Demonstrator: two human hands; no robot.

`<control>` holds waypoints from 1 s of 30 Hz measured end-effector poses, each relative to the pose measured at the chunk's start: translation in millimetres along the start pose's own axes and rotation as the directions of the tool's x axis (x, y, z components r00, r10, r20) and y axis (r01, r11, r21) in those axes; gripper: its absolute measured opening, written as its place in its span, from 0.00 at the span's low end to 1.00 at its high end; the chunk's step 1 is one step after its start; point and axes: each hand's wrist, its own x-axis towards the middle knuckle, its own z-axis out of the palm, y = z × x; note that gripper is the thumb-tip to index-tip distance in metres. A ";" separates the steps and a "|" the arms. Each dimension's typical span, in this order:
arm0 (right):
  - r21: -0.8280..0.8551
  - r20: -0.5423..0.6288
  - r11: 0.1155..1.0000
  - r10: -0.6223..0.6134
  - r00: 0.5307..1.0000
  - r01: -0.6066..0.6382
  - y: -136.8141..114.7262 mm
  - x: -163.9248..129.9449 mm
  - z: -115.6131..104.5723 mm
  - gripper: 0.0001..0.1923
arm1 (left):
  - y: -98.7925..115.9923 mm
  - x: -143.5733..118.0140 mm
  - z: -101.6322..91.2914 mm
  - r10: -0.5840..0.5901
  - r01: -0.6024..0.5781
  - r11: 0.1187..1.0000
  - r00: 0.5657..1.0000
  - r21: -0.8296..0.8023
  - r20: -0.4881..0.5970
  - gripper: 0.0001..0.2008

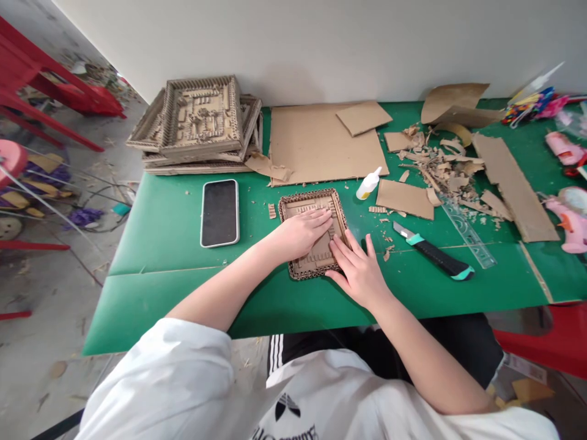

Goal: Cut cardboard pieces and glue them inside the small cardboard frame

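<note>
At the middle of the green bench [183, 226], a small cardboard relief panel [316, 241] with a corrugated border is lain flat, directly under both hands. Its long axis is set running away from the person, slightly tilted so that the far end leans left. The left hand [300, 232] is laid across the panel's upper half from the left side, the fingers [321, 219] stretched out nearly flat and pressed onto the raised strips; nothing is gripped, only pressed down. The right hand [360, 272] is brought in from the near right corner, its fingers extended and slightly spread, the tips resting on the panel's lower right part and edge; nothing is closed in it either. The panel is thus found forward and leftward of the right wrist and rightward of the left wrist, with the left hand covering more of it.

Just beyond the panel's right corner, a small white glue bottle [369, 183] is seen lying on its side. To the right, apart from the hands, a utility knife [433, 256] with a black and teal handle is laid, blade pointing toward the panel, and beside it a clear ruler [468, 229]. A phone [220, 212] is placed face up to the left. Further back, a stack of finished cardboard panels [199, 122], a large cardboard sheet [321, 143] and a heap of cardboard scraps [444, 168] are seen.
</note>
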 end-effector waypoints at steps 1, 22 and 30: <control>0.017 -0.006 1.000 -0.001 1.000 0.001 -0.1 -0.8 -0.6 0.27 | -0.1 0.0 -0.6 -0.002 0.002 1.000 1.000 -0.003 -0.021 0.23; 0.960 -0.278 0.179 0.549 0.788 0.214 57.9 29.1 -117.1 0.23 | 6.5 1.9 -6.1 -0.207 0.211 0.976 0.976 0.060 -0.070 0.27; 0.452 -0.307 0.890 0.088 0.948 0.063 47.7 31.7 -57.9 0.18 | 6.8 0.9 0.0 -0.089 0.094 0.994 0.991 0.055 -0.097 0.27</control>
